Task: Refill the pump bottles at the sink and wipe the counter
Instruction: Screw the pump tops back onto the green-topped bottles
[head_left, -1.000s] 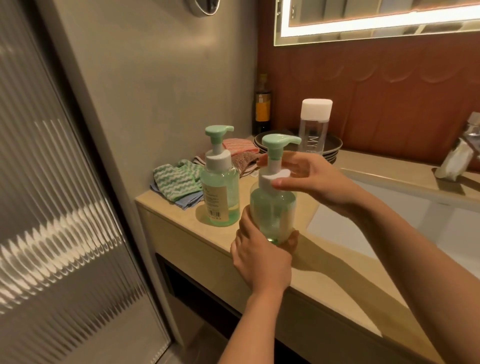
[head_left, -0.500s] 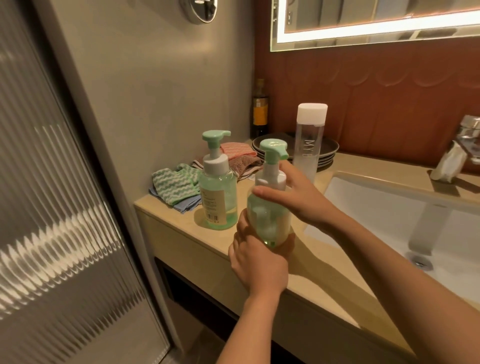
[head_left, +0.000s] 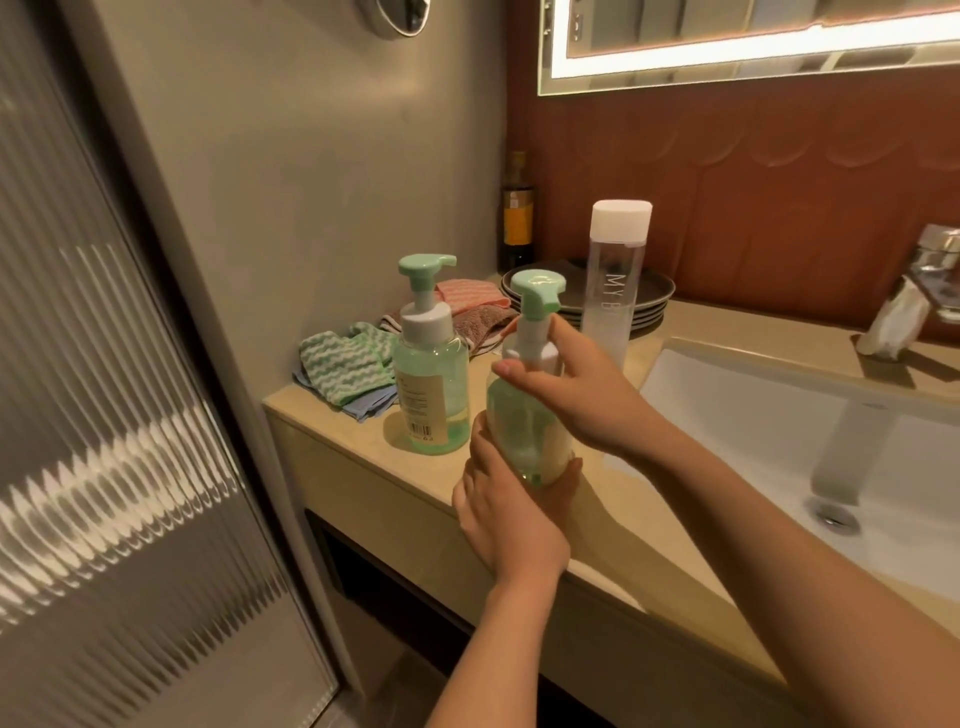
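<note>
Evidently the refilling step was in hand: the near pump bottle (head_left: 530, 415), at the counter (head_left: 623, 499) edge beside the sink (head_left: 753, 415), was gripped low by the left hand (head_left: 511, 514), and its collar was pinched by the right hand (head_left: 587, 400). Unscrewing was judged to be needed next.

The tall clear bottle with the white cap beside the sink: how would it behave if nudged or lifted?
The clear bottle is tall and narrow and stands upright, so a nudge near its cap would probably tip it. Round-bodied, it would likely roll once down, maybe into the sink. Its smooth wall looks rigid and could be slippery.
</note>
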